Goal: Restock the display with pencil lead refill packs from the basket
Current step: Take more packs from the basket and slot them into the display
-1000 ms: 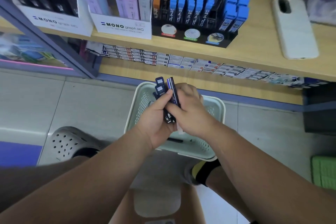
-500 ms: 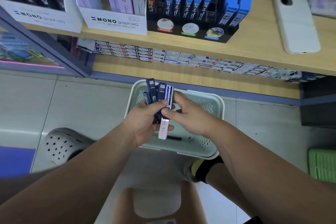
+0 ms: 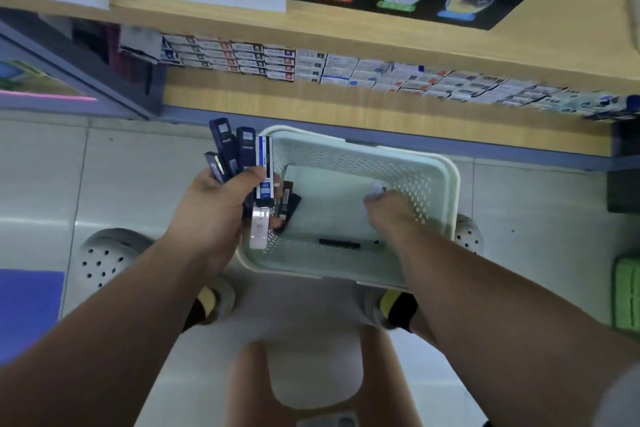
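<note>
Head view: a person's left hand [image 3: 214, 204] grips a fan of pencil lead refill packs [image 3: 242, 152] above the left rim of the pale basket [image 3: 446, 177], long axes upright in frame, top ends toward the shelf [image 3: 346, 107]. The right hand [image 3: 388, 208] reaches inside the basket; blur hides whether it grasps anything. One loose pack [image 3: 339, 243] lies crosswise on the basket floor.

head cam | looks steeply down | close over basket [image 3: 446, 180]
</note>
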Demonstrator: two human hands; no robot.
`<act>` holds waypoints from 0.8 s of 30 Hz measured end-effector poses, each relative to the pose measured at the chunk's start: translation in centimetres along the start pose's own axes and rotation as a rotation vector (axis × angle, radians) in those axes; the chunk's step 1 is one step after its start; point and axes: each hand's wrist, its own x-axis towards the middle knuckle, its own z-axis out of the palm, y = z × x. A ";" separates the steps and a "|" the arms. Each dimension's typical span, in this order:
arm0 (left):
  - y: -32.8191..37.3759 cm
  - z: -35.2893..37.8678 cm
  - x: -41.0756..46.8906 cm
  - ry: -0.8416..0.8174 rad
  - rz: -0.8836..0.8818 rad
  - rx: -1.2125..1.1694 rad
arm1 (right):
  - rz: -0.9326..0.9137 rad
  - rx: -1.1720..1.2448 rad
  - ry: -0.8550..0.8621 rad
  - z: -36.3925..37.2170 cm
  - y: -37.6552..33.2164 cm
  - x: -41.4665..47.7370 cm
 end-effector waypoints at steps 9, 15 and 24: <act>-0.7 -1.4 -0.5 -0.012 -0.104 0.013 | -0.224 -0.440 0.173 3.2 -1.6 1.5; -0.8 -1.1 -0.3 -0.033 -0.106 0.010 | -0.451 -0.330 -0.207 1.3 -1.0 0.7; -1.7 -0.9 -0.7 0.000 -0.056 0.034 | -0.468 -0.514 -0.504 1.2 0.6 -1.4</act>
